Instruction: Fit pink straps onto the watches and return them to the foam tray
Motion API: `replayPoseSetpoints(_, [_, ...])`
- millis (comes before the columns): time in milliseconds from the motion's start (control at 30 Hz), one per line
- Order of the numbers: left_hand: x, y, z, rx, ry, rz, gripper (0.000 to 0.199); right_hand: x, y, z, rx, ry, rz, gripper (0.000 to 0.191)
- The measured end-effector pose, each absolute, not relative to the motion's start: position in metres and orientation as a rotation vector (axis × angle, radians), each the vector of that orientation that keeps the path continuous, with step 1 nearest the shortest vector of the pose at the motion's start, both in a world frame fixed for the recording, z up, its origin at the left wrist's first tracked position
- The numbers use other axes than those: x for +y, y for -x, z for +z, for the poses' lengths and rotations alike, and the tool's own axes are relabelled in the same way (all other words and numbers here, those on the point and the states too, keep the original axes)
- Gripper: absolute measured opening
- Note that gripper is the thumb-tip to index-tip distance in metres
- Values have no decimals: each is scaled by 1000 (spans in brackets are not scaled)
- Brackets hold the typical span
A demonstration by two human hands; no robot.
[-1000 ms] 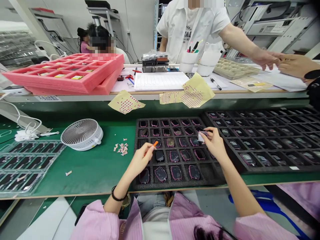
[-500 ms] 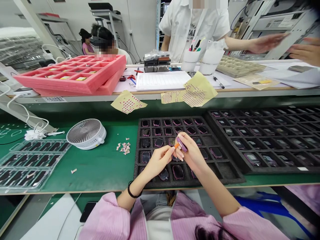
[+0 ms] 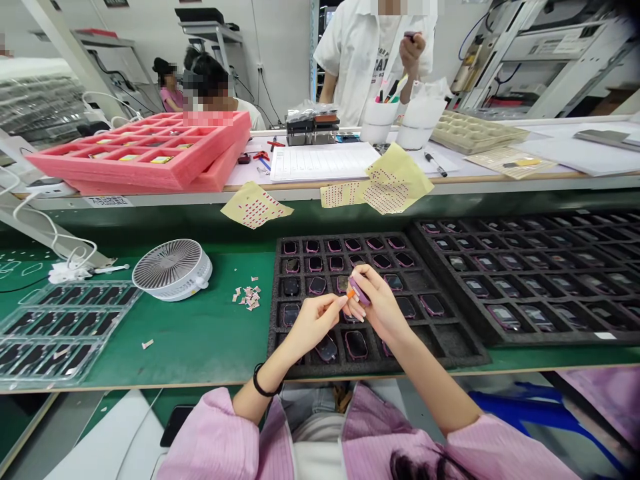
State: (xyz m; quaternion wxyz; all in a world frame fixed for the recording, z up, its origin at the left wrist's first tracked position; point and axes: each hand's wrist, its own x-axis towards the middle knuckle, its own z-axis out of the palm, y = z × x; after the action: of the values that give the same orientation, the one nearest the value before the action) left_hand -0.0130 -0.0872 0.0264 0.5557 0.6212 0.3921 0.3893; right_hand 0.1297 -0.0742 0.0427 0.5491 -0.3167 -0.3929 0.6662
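My right hand (image 3: 381,300) is closed round a purple watch case (image 3: 359,291), which is tilted on edge above the foam tray. From the left, my left hand (image 3: 316,321) pinches a small orange piece (image 3: 351,293) against the side of the case. Whether the orange piece is a tool or a tab, I cannot tell. Below both hands lies a black foam tray (image 3: 453,333) with purple-rimmed watches in its compartments. One such watch (image 3: 356,345) sits just under my fingers.
A second foam tray (image 3: 493,333) of watches lies to the right. On the left are a white fan (image 3: 173,270), small pale pieces (image 3: 249,298) and clear plastic trays (image 3: 107,343) of dark parts. Pink foam trays (image 3: 200,157) stand on the shelf. Opposite stands a person in white (image 3: 345,60).
The person opposite has drawn an outstretched arm back and now raises a small dark object. Another hand at the right edge is gone. My hands have barely shifted, still at the watch case.
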Motion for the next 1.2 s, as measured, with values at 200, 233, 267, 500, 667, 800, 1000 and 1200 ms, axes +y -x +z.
replayPoseSetpoints(200, [-89,14,31,918,-1442,928,52,-72,-126,42,-836,700,1664,33])
replayPoseSetpoints(233, [-89,14,31,919,-1447,930,52,-72,-126,42,-834,701,1660,33])
replayPoseSetpoints(267, [-89,15,31,923,-1454,930,51,-73,-126,41,-842,707,1648,32])
replayPoseSetpoints(500, [-88,18,37,960,-1462,872,55,-74,-126,37,-937,766,1500,29])
replayPoseSetpoints(667, [-90,14,37,880,-1414,919,57,-71,-119,35,-787,634,1824,37])
replayPoseSetpoints(800, [-89,12,31,866,-1350,964,57,-69,-115,32,-698,615,1842,38])
replayPoseSetpoints(1000, [-86,5,29,930,-1324,1077,50,-78,-107,25,-754,772,1618,31])
replayPoseSetpoints(1200, [-84,41,23,1207,-1487,1128,40,-72,-136,16,-1080,1031,1203,29])
